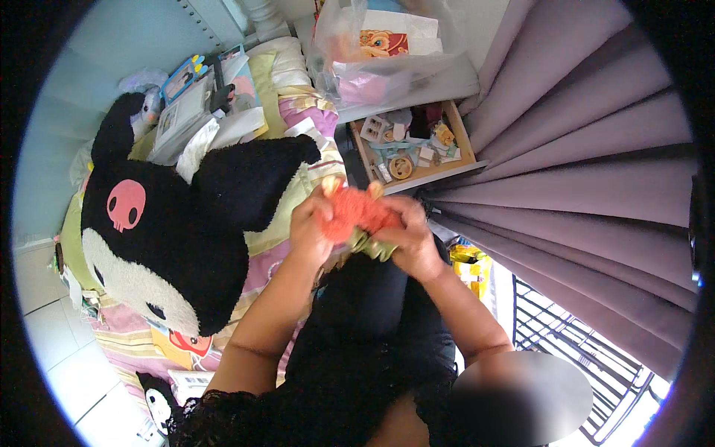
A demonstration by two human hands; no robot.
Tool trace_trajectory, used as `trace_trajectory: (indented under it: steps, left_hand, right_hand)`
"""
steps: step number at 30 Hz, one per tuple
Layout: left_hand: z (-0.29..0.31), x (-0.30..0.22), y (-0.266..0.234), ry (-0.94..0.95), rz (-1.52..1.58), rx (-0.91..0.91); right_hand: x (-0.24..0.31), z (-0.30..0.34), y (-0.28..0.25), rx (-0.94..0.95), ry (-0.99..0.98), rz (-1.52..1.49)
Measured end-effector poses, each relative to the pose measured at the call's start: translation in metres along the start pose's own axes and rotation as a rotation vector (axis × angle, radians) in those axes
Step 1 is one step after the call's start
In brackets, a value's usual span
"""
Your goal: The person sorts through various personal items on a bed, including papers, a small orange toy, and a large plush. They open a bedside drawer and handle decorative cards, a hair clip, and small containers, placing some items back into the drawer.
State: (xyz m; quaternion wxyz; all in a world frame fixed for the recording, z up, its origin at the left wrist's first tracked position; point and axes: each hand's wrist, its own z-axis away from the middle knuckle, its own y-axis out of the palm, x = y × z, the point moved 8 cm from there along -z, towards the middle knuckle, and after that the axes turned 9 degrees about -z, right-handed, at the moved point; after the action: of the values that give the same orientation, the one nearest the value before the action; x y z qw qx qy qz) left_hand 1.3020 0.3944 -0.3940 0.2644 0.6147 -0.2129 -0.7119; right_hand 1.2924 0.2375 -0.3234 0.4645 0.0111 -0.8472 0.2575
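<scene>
A small fuzzy red-orange plush toy [356, 210] is held up in front of my body, above my dark-clothed lap. Two pale yellow tips stick up from its top, and a green part hangs from its underside. My left hand [307, 229] grips its left side, with the fingers closed around it. On the other side, my right hand [415, 240] is closed on the toy near the green part. Both hands are slightly blurred, and some fingertips are hidden behind the toy.
A large black-and-white plush cushion [160, 201] lies on the bed at left, below stacked papers and cases [190, 112]. Ahead, a drawer [468, 138] stands open with small items inside; a clear plastic bag [447, 41] sits above it. Purple curtains [581, 141] hang at right beside a black metal rack [573, 335].
</scene>
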Motion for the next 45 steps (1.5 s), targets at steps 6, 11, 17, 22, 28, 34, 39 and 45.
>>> trace_trajectory:
  steps: [6,11,17,22,28,34,39,45]
  left_hand:
    - [0.088,-0.031,-0.088,-0.214,-0.952,-0.232]
    - [0.124,-0.045,-0.103,0.005,-1.841,-0.130]
    - [0.087,-0.022,0.000,0.176,-1.695,0.087]
    - [0.039,0.018,0.026,0.066,-1.524,0.215]
    - [-0.003,0.029,0.029,0.069,-1.341,0.186]
    - [-0.026,0.055,0.015,-0.222,-0.814,-0.108]
    - [-0.014,0.060,0.013,-0.526,-0.265,-0.072]
    - [0.038,0.015,-0.018,-0.452,-0.689,-0.011]
  right_hand:
    - [-0.025,0.025,0.020,0.167,0.093,-0.055]
    - [-0.200,0.019,0.000,0.179,0.586,0.066]
    - [-0.339,-0.049,0.007,0.218,0.907,0.380]
    - [-0.406,-0.065,0.013,0.412,0.864,0.782]
    - [-0.352,-0.043,-0.048,0.075,0.798,0.397]
    - [-0.202,0.018,0.001,-0.237,1.127,-1.276]
    - [-0.110,0.033,0.058,-0.013,1.194,-1.696]
    - [-0.061,0.059,0.098,0.362,1.324,-1.651]
